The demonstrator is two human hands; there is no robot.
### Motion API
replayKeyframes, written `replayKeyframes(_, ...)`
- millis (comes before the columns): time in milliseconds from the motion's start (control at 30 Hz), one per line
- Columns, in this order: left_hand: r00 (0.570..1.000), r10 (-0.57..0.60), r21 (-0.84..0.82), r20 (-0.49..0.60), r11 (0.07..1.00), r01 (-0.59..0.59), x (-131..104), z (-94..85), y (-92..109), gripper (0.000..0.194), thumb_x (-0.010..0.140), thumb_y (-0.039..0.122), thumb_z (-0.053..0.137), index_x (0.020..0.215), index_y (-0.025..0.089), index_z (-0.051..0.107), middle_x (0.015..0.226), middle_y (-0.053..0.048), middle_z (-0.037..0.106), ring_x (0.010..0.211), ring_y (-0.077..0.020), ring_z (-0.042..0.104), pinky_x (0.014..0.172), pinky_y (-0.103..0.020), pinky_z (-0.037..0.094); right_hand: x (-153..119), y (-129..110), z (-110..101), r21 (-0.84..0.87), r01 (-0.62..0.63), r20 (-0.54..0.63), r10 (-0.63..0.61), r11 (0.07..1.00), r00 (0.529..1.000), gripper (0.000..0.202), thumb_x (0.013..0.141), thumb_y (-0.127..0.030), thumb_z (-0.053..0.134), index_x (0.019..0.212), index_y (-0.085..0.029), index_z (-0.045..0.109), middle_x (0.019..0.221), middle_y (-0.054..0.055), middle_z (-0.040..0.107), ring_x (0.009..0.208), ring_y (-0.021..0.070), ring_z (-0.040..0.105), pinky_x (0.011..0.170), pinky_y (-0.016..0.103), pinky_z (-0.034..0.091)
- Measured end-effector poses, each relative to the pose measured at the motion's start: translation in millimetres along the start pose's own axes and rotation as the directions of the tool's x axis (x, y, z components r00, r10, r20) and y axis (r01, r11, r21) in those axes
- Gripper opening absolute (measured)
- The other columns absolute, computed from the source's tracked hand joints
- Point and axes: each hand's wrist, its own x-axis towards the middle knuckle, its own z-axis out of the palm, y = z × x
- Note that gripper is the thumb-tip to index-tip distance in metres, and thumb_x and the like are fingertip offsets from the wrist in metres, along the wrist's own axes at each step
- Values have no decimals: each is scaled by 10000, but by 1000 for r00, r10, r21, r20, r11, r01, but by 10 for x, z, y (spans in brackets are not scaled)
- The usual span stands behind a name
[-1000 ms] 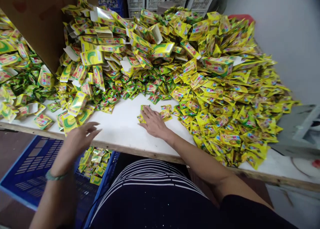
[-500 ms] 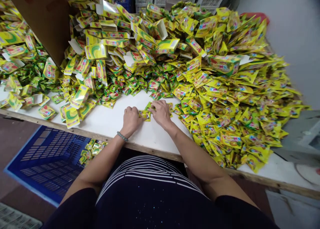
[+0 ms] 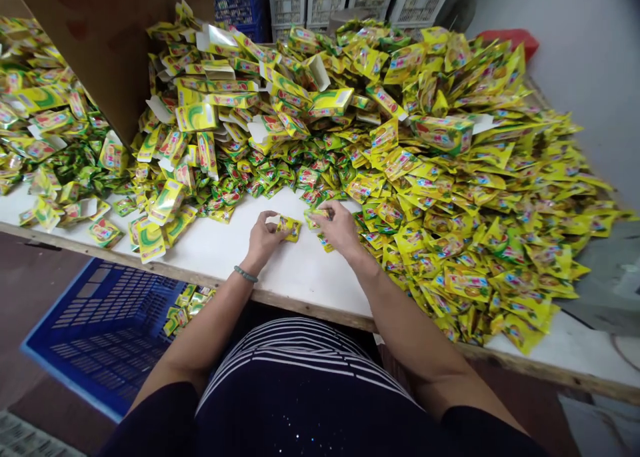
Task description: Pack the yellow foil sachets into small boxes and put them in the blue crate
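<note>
My left hand (image 3: 265, 238), with a beaded bracelet at the wrist, is closed on a small yellow box (image 3: 290, 229) just above the white tabletop; a bit of white shows at its left end. A little to the right, my right hand (image 3: 340, 229) pinches a green-and-yellow sachet (image 3: 315, 217) between thumb and fingers. Under that hand a yellow sachet (image 3: 326, 244) lies on the table, partly hidden. The box and the pinched sachet are apart.
A heap of open yellow boxes (image 3: 195, 118) rises behind my hands, with green sachets (image 3: 307, 177) at its foot. Yellow sachets (image 3: 465, 280) pile up on the right. A cardboard panel (image 3: 100, 57) stands at left. Below the edge sits a blue crate (image 3: 75, 370) holding small boxes.
My right hand has moved right, away from the left hand, with a sachet in its fingers. The left hand keeps the small box, now more in view. The camera view has shifted slightly.
</note>
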Motion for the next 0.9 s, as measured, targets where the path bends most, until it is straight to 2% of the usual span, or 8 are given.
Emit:
replayKeyframes(133, 997, -30, -243, 72, 969, 47, -83, 65, 94, 612, 478, 232, 902, 1004, 172, 595, 744, 18, 716, 679, -142, 675, 706, -274, 529, -72, -81, 137, 306, -94, 68, 77, 947, 995, 431, 715, -565, 729, 911, -214, 573, 843, 26, 657, 797, 191, 619, 744, 328, 502)
replayKeyframes(300, 988, -95, -359, 124, 924, 134, -136, 101, 156, 486, 526, 246, 870, 910, 173, 581, 812, -16, 738, 726, -174, 700, 678, -299, 557, -156, -121, 290, 337, -122, -17, 136, 933, 991, 460, 665, -521, 780, 911, -220, 535, 791, 8, 639, 748, 179, 617, 717, 320, 509)
replayKeyframes(433, 992, -116, -378, 57, 917, 129, -107, 113, 137, 527, 531, 347, 916, 854, 180, 534, 704, 7, 708, 628, -157, 678, 616, -278, 537, -223, -172, 295, 355, -147, 41, 142, 923, 989, 520, 660, -504, 801, 1015, -219, 550, 753, -16, 649, 689, 165, 607, 694, 312, 503)
replayKeyframes(567, 997, -70, -395, -18, 917, 58, -67, 116, 111, 554, 486, 393, 942, 799, 176, 540, 629, 35, 677, 555, -121, 631, 592, -246, 506, -238, -202, 274, 509, -257, 163, 201, 822, 966, 580, 689, -549, 775, 1114, -205, 580, 794, -13, 661, 723, 157, 633, 714, 305, 525)
replayKeyframes(633, 999, -27, -399, -30, 917, 13, -57, 115, 105, 541, 485, 414, 940, 788, 169, 565, 660, 30, 689, 577, -110, 625, 598, -236, 496, -227, -194, 267, 486, -281, 208, 203, 828, 957, 560, 674, -559, 789, 1071, -201, 624, 836, 3, 675, 762, 168, 646, 728, 310, 537)
replayKeyframes(733, 998, 11, -380, -56, 924, -31, -50, 115, 101, 484, 503, 416, 931, 731, 149, 598, 651, 39, 662, 580, -76, 581, 594, -205, 462, -209, -180, 253, 325, -235, 260, 153, 916, 954, 430, 692, -562, 776, 896, -195, 684, 783, 17, 684, 777, 192, 642, 718, 314, 540)
replayKeyframes(833, 999, -14, -369, -41, 930, -2, -66, 121, 84, 483, 498, 418, 931, 691, 152, 578, 623, 50, 627, 575, -69, 559, 585, -201, 441, -214, -183, 225, 195, -166, 179, 131, 967, 975, 395, 734, -583, 730, 789, -196, 683, 714, 17, 676, 761, 197, 626, 690, 301, 525)
replayKeyframes(900, 999, -19, -364, -27, 931, 7, -87, 131, 54, 515, 461, 421, 941, 703, 156, 572, 613, 58, 612, 565, -70, 551, 580, -206, 432, -235, -177, 210, 186, -158, 189, 123, 970, 974, 423, 751, -610, 705, 805, -191, 688, 718, 18, 684, 749, 193, 623, 676, 296, 519)
